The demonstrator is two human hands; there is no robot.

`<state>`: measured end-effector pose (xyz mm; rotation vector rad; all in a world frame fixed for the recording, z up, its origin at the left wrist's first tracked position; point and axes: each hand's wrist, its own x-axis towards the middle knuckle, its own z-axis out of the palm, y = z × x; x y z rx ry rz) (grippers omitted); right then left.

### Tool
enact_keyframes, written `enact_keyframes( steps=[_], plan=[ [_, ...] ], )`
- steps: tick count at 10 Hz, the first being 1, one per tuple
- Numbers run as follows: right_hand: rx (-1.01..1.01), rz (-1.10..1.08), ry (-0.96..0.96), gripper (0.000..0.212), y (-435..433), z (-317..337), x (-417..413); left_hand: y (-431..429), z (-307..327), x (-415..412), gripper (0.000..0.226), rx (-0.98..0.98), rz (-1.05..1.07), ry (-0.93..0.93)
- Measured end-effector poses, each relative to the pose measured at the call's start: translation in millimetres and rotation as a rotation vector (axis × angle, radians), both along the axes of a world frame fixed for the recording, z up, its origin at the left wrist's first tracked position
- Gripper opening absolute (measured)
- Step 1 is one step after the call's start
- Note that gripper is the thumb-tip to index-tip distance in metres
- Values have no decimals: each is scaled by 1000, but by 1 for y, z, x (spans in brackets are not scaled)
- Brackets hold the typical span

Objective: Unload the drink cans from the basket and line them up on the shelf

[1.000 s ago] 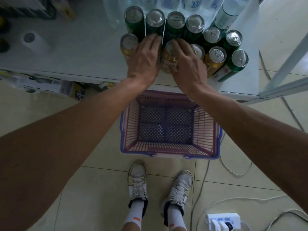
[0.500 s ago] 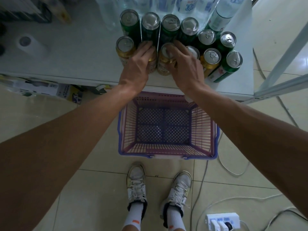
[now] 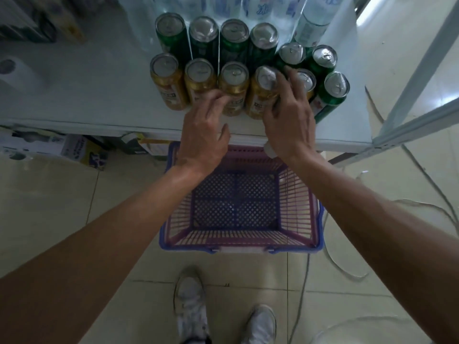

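Observation:
Two rows of drink cans stand on the white shelf: green cans at the back and right, gold cans in front. My left hand hovers at the shelf's front edge, its curled fingertips touching the lower side of the third gold can without holding it. My right hand wraps the right side of the fourth gold can, its fingers reaching over the top beside the fifth. The purple basket sits on the floor below, with no cans in it.
Clear water bottles stand behind the cans. A paper roll lies at the shelf's left. Boxes sit under the shelf. A metal shelf post rises at right. Cables trail on the tiled floor beside my shoes.
Both hands drew back toward the shelf's front edge. The left hand came off the second gold can's top. The right hand shifted from the third gold can to the fourth.

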<state>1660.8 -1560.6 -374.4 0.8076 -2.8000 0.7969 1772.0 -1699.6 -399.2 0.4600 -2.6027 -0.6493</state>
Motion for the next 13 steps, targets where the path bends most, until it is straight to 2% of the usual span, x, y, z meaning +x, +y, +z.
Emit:
enact_keyframes(
  steps=[2,3,4,6,7,9,11,12,13],
  plan=[
    [-88,-6,129,62,6,-16,-30,-10,1,-55,53,-247,-123,147],
    [-35,71,205,65,6,-21,-31,-5,-8,-77,52,-241,-50,154],
    [-13,124,194,70,0,-30,-27,-8,-22,-82,49,-243,-52,178],
    [-265,127,198,50,0,-40,-35,-15,-25,-82,50,-175,-128,225],
    [-286,154,172,52,1,-38,-40,-19,-25,-80,55,-150,-160,210],
    [-100,41,161,77,7,-35,-41,-18,-26,-72,55,-309,-82,204],
    [-31,18,149,80,5,-36,-35,-14,-22,-72,56,-293,-48,136],
    [11,-5,123,83,4,-27,-23,-6,-8,-59,60,-233,-94,118],
    [21,-50,175,76,3,-17,-11,10,-5,-36,62,-203,-206,82]
  ],
)
